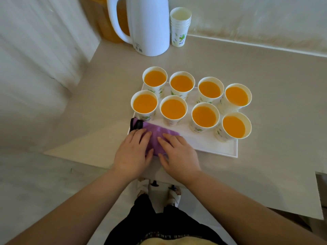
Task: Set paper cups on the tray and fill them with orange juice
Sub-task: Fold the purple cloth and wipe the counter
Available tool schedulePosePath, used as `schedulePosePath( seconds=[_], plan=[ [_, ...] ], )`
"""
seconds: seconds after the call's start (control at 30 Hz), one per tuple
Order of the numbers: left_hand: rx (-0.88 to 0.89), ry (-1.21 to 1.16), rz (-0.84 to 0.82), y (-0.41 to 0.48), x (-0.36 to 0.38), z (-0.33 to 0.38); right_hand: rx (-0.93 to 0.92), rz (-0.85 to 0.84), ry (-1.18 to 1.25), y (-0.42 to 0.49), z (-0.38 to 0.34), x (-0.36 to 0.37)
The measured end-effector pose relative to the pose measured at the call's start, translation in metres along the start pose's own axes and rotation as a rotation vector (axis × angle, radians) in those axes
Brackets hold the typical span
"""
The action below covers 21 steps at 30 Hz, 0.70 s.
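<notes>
Purple cloth [159, 137] lies on the near left corner of the tray [212, 145], pressed under the left hand [133, 152] and right hand [178, 154], fingers flat and spread. Eight paper cups [195, 127] on the tray hold orange juice [173, 109]. Filling looks finished; wiping onward likely calls for steering clear of the near cups.

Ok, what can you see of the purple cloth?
The purple cloth looks like soft, wrinkled fabric, bunched into a long strip with a black loop at its far left end. It lies across the near left corner of the white tray. The left hand and right hand press on it, fingers flat.
</notes>
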<state>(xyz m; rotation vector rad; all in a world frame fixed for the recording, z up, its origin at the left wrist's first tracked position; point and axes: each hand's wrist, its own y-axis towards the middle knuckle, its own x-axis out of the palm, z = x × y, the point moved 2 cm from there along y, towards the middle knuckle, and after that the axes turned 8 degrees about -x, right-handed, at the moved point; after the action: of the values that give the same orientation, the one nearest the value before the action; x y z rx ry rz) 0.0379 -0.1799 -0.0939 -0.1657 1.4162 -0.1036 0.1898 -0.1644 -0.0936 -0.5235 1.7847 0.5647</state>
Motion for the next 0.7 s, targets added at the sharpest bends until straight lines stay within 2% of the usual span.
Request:
schedulePosePath(
  seconds=[0.17,0.33,0.4,0.57,0.7],
  plan=[
    [0.064,-0.028,0.069,0.001,-0.005,-0.022,-0.003,0.025,0.014,0.021,-0.017,0.006],
    [0.201,-0.117,0.304,0.012,-0.009,-0.04,-0.028,0.089,0.008,0.025,-0.017,0.01],
    [0.232,-0.159,0.338,0.017,-0.009,-0.045,-0.024,0.104,0.037,0.027,-0.018,0.011],
    [0.214,-0.261,0.338,0.016,-0.016,-0.062,-0.062,0.118,0.167,0.032,-0.025,0.012],
    [0.106,-0.312,0.345,0.019,-0.033,-0.103,-0.134,-0.038,0.3,0.039,-0.041,0.015]
  ],
)
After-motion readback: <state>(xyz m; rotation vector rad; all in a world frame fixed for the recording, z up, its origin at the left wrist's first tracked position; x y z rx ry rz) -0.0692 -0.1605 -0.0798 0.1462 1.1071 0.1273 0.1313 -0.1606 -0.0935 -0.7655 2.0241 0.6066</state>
